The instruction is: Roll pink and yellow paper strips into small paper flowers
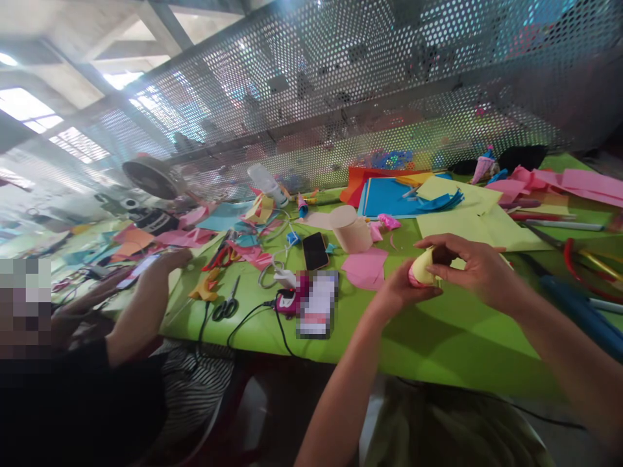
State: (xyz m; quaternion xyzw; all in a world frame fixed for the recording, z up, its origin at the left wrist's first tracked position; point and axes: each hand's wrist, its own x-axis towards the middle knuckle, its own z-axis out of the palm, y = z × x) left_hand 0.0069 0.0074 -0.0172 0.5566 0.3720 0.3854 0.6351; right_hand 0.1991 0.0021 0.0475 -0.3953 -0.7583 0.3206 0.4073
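1. Near left: small black-handled scissors (pixel 226 310), on our green-covered table (pixel 438 353).
2. Middle: beige cylindrical roll (pixel 350 232); pink paper sheet (pixel 365 269), nearer us.
3. Right of middle, above the table: small yellow-and-pink paper piece (pixel 422 269), between our hands. Left hand (pixel 400 288): fingers curled around its pink base. Right hand (pixel 464 263): thumb and fingers pinching its yellow side. Squeezing hard could crease it; slackening could let it unwrap.
4. Right, far side: pale yellow paper sheets (pixel 464 227).

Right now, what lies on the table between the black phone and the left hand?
In the head view, a pink sheet lies between the black phone and the left hand, plus a teal scrap by the phone.
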